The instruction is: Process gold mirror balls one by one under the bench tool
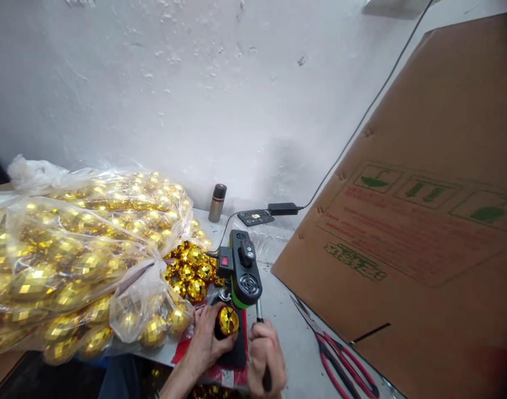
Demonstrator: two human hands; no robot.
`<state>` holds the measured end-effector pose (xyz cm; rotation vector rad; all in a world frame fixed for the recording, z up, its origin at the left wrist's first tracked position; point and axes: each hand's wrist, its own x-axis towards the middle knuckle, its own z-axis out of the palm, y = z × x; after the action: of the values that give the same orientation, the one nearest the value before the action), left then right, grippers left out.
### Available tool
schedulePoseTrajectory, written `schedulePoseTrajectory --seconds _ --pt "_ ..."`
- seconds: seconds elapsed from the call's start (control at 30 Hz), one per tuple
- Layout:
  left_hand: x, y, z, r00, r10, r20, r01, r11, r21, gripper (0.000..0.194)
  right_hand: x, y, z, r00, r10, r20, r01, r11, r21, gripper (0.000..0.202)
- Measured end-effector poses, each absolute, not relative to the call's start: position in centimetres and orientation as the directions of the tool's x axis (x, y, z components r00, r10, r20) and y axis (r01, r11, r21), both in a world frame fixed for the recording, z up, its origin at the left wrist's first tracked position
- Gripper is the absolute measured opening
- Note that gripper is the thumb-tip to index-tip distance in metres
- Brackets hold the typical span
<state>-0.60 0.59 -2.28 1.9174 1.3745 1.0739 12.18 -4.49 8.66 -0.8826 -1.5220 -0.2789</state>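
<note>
A small black and green machine with a red switch stands on the table. My left hand grips a shiny gold faceted ball just below and in front of the machine's head, over its black base. To the right, my right hand is wrapped round the dark handle of a metal lever that reaches up to the machine. Loose gold balls lie behind my left hand, partly under plastic.
Large clear bags of gold balls fill the left side. Red-handled scissors lie at the right, beside a big cardboard box. Behind the machine are a bottle, a black patterned item and a power adapter with its cable.
</note>
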Motion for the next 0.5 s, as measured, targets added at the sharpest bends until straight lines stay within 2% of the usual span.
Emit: schedulePoseTrajectory --seconds 0.1,0.23,0.37,0.4,0.5 --pt "-1.3 0.2 -2.9 0.151 0.944 0.293 0.508 -0.329 0.796 0.060 11.8 -5.2 13.6 0.206 0.512 0.834 0.593 0.613 -0.523 0.031" --pt "-3.7 -2.8 -4.7 0.227 0.905 0.359 0.508 -0.424 0.750 0.065 11.3 -5.1 18.0 0.235 0.548 0.803 0.550 0.606 -0.575 0.037" --pt "-5.6 -4.5 -3.5 0.278 0.821 0.499 0.530 -0.565 0.632 0.098 10.8 -4.9 17.4 0.284 0.531 0.798 0.522 0.613 -0.593 0.039" --pt "-5.9 -3.9 -2.4 0.254 0.810 0.529 0.569 -0.567 0.596 0.096 10.7 -4.9 16.9 0.285 0.528 0.800 0.516 0.619 -0.592 0.038" --pt "-6.3 -0.1 1.6 0.176 0.837 0.518 0.764 -0.448 0.464 0.049 10.8 -5.2 15.5 0.265 0.526 0.808 0.516 0.631 -0.579 0.034"
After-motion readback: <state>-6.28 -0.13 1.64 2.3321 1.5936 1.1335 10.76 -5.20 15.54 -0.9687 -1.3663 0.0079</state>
